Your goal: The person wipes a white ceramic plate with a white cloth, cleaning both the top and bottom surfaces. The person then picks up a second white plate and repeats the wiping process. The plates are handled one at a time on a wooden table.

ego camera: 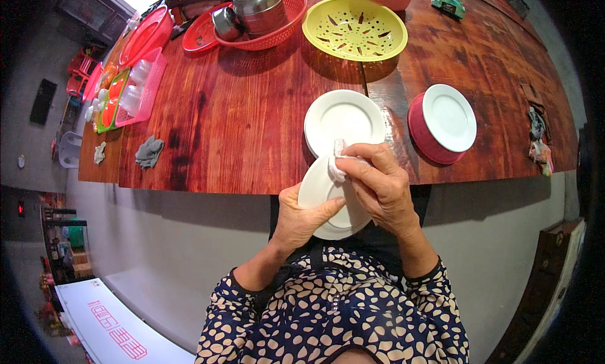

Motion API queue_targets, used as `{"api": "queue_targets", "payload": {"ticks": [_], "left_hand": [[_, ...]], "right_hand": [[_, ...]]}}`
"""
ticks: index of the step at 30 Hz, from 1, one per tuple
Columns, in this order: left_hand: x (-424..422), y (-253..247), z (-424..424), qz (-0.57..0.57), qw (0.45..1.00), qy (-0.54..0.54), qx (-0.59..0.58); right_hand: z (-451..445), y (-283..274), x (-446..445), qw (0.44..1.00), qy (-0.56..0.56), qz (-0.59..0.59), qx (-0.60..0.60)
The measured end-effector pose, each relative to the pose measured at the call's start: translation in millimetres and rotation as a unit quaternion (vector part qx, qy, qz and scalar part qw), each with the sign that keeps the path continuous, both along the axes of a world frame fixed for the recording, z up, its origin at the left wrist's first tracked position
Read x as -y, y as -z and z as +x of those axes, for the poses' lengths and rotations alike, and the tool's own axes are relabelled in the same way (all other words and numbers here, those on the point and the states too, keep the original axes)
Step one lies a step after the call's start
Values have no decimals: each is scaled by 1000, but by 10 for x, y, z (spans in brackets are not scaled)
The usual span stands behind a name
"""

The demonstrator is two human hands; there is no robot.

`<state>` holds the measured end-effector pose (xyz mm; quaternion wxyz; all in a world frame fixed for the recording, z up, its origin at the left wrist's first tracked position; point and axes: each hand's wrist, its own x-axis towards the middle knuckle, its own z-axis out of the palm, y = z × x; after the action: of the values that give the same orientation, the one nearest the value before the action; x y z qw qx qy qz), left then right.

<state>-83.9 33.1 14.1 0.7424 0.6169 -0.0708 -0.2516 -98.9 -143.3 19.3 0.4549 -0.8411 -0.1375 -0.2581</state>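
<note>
My left hand (305,217) grips the left edge of a white plate (314,189), its thumb lying across the front. The plate is tilted and held just off the front edge of the wooden table. My right hand (385,184) pinches a folded white cloth (338,165) against the plate's upper face. Behind it, a small stack of white plates (345,113) rests on the table, its near edge partly hidden by the cloth and the held plate. To the right, another white plate (449,118) sits on top of a red round basket (423,134).
A yellow colander (354,30) stands farther back. Beside it, a red basket (295,14) holds metal pots (262,9). A pink basket (153,82) with clear cups is at the left. A grey cloth (150,151) lies near the front edge of the wooden table (246,127).
</note>
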Motion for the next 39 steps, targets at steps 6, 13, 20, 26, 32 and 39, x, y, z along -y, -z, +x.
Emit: {"api": "queue_targets", "payload": {"ticks": [6,13,20,26,32,39], "left_hand": [[-8,-22,-14,36,997,13,65],[-50,-78,12,62,994,53,76],[-79,-102,-3,69,996,53,30],[-165,-39,18,57,997,27,50],[-122,-131,63,17,1000,23,10],[-247,-20,58,6,996,40,79]], "right_hand": [[48,-117,-160,993,-109,-28,38],[141,-88,-30,995,-17,-73,72],[82,86,186,999,4,39,13],[-99,338,400,988,51,124,-80],[-17,236,287,996,33,79,7],[237,-213,-126,980,-96,-144,102]]}}
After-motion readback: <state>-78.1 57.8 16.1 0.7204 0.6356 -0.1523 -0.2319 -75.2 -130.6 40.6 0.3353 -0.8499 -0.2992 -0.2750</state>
